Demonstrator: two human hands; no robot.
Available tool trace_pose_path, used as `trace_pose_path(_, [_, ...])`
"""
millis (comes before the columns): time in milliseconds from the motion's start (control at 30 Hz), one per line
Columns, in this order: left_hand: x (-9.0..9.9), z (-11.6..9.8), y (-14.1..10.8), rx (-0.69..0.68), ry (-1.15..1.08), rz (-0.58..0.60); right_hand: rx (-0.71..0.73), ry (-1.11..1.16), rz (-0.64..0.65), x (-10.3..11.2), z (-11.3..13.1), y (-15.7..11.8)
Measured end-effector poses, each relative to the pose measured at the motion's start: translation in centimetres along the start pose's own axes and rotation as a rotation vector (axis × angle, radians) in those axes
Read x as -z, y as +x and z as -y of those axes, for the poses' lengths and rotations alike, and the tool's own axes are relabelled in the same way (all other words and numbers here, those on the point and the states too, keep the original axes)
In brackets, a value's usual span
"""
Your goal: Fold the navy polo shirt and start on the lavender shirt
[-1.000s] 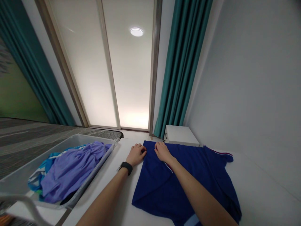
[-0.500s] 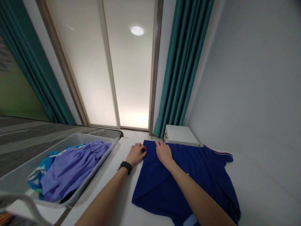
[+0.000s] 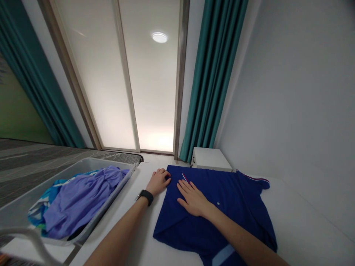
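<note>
From the head camera I see a narrow room with a frosted glass door [image 3: 152,92] ahead, teal curtains [image 3: 213,74] beside it, and a round ceiling light [image 3: 159,37] above. Below runs a long white surface [image 3: 299,221], with a small white cabinet [image 3: 210,159] at its far edge. A grey plastic tub [image 3: 83,161] sits along its left edge, holding a lilac garment [image 3: 77,207] on top of blue patterned cloth [image 3: 37,218].

A navy polo shirt [image 3: 172,218] lies flat near the far end of the white surface, with its striped collar [image 3: 253,178] toward the right. My left hand [image 3: 158,181], wearing a black watch [image 3: 146,197], is loosely curled at the shirt's left edge, its fingertips [image 3: 168,177] on the fabric. I cannot tell whether it is pinching the cloth. My right hand [image 3: 192,199] is open, palm down on the shirt, fingers spread and holding nothing.

The main risk, I judge, is friction: if my right palm drags, the cloth could bunch or shift. The shirt's left edge could also slip out of line if my left fingers lose contact.
</note>
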State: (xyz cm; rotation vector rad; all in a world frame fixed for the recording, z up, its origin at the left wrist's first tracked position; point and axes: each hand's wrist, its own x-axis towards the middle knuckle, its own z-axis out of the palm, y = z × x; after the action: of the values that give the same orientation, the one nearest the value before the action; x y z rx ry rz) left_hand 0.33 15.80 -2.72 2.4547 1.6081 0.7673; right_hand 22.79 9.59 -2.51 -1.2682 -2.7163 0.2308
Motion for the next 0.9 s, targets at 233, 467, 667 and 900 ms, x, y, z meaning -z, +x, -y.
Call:
trace_pose_path(233, [-0.1,1.5,0.3,0.081,-0.125,-0.135,-0.050,0.023,-0.052,0.5,0.3,-1.9])
trace_pose_path(467, [0.5,0.6,-2.2,-0.098,-0.127,-0.063,-0.096,0.064,-0.106,-0.1,-0.4,-2.2])
trace_pose_path(667, [1.2,-1.1,-3.9,-0.234,0.073,0.203,-0.089,0.020,-0.040,0.3,-0.2,-2.7])
trace_pose_path(900, [1.3,-1.2,-3.8,-0.135,0.095,0.194,-0.097,0.016,-0.034,0.6,0.1,-2.8])
